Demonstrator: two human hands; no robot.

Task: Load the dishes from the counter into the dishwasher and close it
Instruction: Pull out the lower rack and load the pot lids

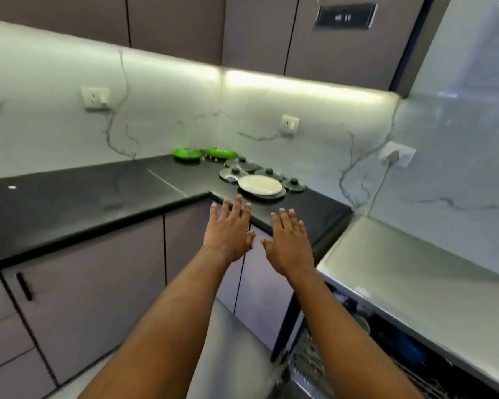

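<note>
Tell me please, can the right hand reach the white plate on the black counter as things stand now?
Probably yes. The right hand is open, holds nothing, and hovers just short of the white plate. Nothing stands between them on the bare counter edge.

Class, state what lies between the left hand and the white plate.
Only a bare strip of black counter separates the left hand from the white plate, as the head view shows.
</note>
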